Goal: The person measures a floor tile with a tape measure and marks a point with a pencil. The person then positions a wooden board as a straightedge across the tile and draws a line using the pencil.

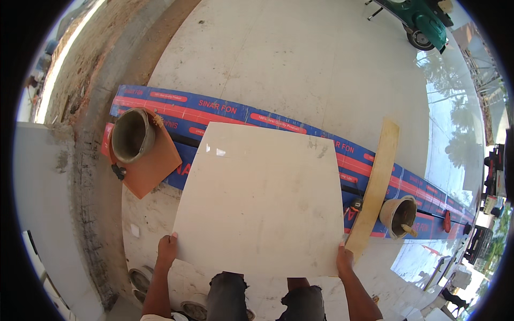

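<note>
1. Tile: a large, pale cream, glossy square tile [257, 198] is held low in front of the person, its far edge over the long blue-and-red printed strip [300, 128] that runs across the concrete floor [300, 53].
2. The left hand [167, 249] grips the tile at its near left corner, fingers curled over the edge; the right hand [344, 258] clasps the near right corner the same way.
3. Judged from its size and sheen, the tile is stiff, fairly heavy, slippery on its face and brittle at the corners. The 2 side edges look like the safest hold, with both hands spread wide as they are.
4. Just left of the tile, a grey bucket [131, 135] stands on a terracotta-coloured tile [152, 166], beside a small dark object that is too small to identify.
5. To the right, a curved-looking wooden board [375, 187] lies across the strip, close to the tile's right edge and the right hand. Beyond it sits a second bucket [399, 215] with a stick in it, and a small tool, possibly a tape measure [356, 204], lies at the board's side.
6. A green vehicle [423, 21] is parked well apart at the far end.
7. The board and the bucket on the left crowd the tile's 2 sides.
</note>
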Action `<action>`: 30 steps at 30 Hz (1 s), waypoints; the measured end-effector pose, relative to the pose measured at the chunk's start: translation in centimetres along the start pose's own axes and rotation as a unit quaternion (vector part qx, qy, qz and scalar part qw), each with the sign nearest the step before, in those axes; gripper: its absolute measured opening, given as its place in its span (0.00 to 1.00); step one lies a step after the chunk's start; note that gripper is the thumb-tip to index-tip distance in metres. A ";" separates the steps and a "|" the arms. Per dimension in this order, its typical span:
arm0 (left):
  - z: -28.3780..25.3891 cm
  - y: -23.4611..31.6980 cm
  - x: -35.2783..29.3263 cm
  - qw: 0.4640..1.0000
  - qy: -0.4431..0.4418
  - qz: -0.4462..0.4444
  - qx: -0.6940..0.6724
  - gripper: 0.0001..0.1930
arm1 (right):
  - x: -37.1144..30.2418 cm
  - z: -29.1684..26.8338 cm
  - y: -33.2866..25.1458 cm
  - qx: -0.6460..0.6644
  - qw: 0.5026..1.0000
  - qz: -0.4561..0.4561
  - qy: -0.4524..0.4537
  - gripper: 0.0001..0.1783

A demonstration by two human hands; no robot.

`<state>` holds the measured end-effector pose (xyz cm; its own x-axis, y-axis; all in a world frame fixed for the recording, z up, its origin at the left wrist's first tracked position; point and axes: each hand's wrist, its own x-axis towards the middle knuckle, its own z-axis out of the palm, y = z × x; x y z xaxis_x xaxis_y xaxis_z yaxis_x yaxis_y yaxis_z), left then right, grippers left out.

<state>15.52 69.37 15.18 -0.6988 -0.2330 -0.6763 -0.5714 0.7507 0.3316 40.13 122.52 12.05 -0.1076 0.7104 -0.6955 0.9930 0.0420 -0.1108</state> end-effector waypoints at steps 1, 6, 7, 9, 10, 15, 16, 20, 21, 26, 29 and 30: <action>-2.4 2.9 -1.6 1.000 -0.019 -0.002 -0.020 0.20 | -0.9 -3.2 -1.4 -0.017 0.999 -0.028 -0.021 0.34; -10.8 16.9 -7.2 0.979 -0.001 0.036 -0.201 0.28 | -6.5 -15.8 -13.2 0.141 0.980 -0.124 -0.066 0.24; -11.7 18.7 -7.2 0.969 0.003 0.066 -0.238 0.29 | -6.3 -17.8 -15.2 0.164 0.971 -0.149 -0.087 0.23; -12.8 20.2 -6.2 0.937 -0.005 0.134 -0.321 0.29 | -3.5 -20.3 -16.5 0.122 0.976 -0.163 -0.072 0.23; -13.0 21.0 -5.6 0.916 -0.005 0.170 -0.363 0.29 | -4.0 -21.3 -18.6 0.115 0.978 -0.166 -0.050 0.24; -13.3 26.2 -5.1 0.871 0.006 0.194 -0.451 0.30 | -6.3 -23.7 -26.6 0.119 0.981 -0.144 0.048 0.31; -13.3 27.1 -5.0 0.870 0.017 0.184 -0.457 0.30 | -6.4 -24.1 -27.6 0.126 0.982 -0.130 0.046 0.33; -13.0 29.6 -4.0 0.853 0.055 0.195 -0.480 0.32 | -4.8 -24.9 -29.8 0.008 0.979 -0.140 0.145 0.39; -13.2 30.2 -4.2 0.857 0.056 0.179 -0.480 0.32 | -4.9 -25.0 -30.5 -0.058 0.966 -0.161 0.193 0.40; -12.5 32.4 -2.5 0.865 0.100 0.153 -0.468 0.24 | -4.8 -25.3 -32.9 0.025 0.941 -0.202 0.270 0.38; -12.7 32.8 -1.1 0.854 0.098 0.155 -0.487 0.17 | -4.9 -25.3 -34.1 0.057 0.931 -0.228 0.280 0.37; -12.6 33.5 -1.2 0.852 0.093 0.154 -0.491 0.15 | -5.1 -25.7 -34.3 0.066 0.928 -0.232 0.285 0.37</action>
<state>-8.23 87.00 35.39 -0.8847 -0.2803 -0.3726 -0.3699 -0.0645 0.9268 7.86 135.50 37.69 -0.4419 0.8945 -0.0671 0.8273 0.3775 -0.4160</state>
